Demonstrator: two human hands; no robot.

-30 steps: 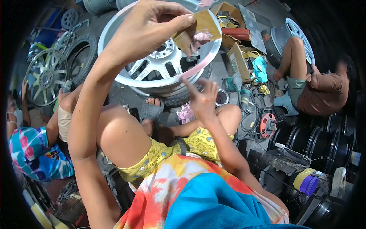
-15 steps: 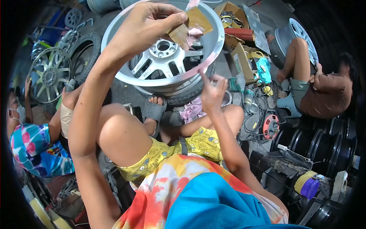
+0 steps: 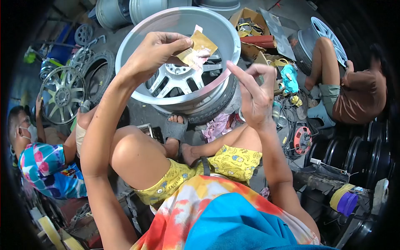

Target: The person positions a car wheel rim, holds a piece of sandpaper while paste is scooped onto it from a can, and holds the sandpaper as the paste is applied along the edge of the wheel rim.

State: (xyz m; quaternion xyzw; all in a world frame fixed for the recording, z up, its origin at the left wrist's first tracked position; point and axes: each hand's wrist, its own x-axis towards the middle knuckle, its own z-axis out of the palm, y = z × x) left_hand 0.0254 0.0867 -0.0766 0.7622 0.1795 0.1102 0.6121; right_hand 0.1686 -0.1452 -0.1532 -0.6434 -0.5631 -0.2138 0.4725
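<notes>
My left hand (image 3: 160, 52) is above the silver wheel rim (image 3: 175, 100), pinching a tan piece of card (image 3: 204, 43) between thumb and fingers. Pink putty (image 3: 203, 55) is smeared over the card. My right hand (image 3: 258, 93) is just off the rim's right edge, its index finger extended toward the lip and the other fingers loosely bent. Nothing shows in that hand, and a pinkish tint is on the index fingertip. Pink smears also mark the rim's lip near this finger. Under the rim lies a black tire (image 3: 208, 113).
Boxes of supplies (image 3: 250, 25) stand behind on the right, near a red cable reel (image 3: 301, 138). A pink cloth (image 3: 217, 127) lies by my feet. Another person (image 3: 354, 91) sits at right beside a rim; a masked person (image 3: 50, 162) is at left near a spoked wheel (image 3: 62, 96).
My right hand has drawn away from the rim's lip, moving right and turning. My left hand has come slightly lower, still gripping the card. The view has shifted a little.
</notes>
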